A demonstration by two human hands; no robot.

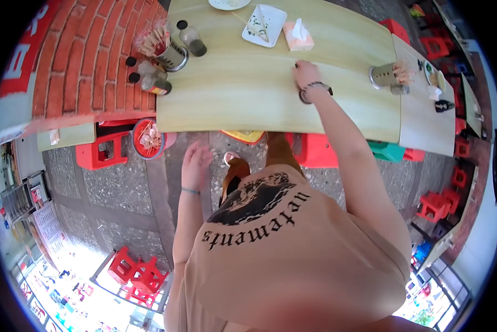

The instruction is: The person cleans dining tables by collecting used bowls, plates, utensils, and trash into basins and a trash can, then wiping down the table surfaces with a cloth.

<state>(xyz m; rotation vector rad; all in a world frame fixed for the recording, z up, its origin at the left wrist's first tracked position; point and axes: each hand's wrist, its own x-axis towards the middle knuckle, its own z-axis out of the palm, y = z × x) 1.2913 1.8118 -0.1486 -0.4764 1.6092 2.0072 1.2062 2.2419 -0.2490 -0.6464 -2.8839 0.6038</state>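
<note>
My right hand (pixel 307 74), wearing bracelets at the wrist, rests on the pale green table (pixel 243 94) with its fingers curled closed. Whatever they hold, if anything, is hidden. Just beyond it stands a tissue box (pixel 298 40) with a white tissue sticking up. Beside the box lies a white plate (pixel 252 34) with green food scraps and a pair of chopsticks (pixel 264 23) on it. My left hand (pixel 197 160) hangs in the air in front of the table edge, slightly blurred, its fingers apart and holding nothing. A red bin (pixel 139 145) with used sticks and tissues is near it.
Sauce bottles (pixel 192 39) and a metal chopstick holder (pixel 172 57) stand at the table's left, beside a brick wall (pixel 82 61). Another holder (pixel 382 76) lies toward the right in view. Red stools (pixel 319 152) and a green stool (pixel 385 150) sit under the table edge.
</note>
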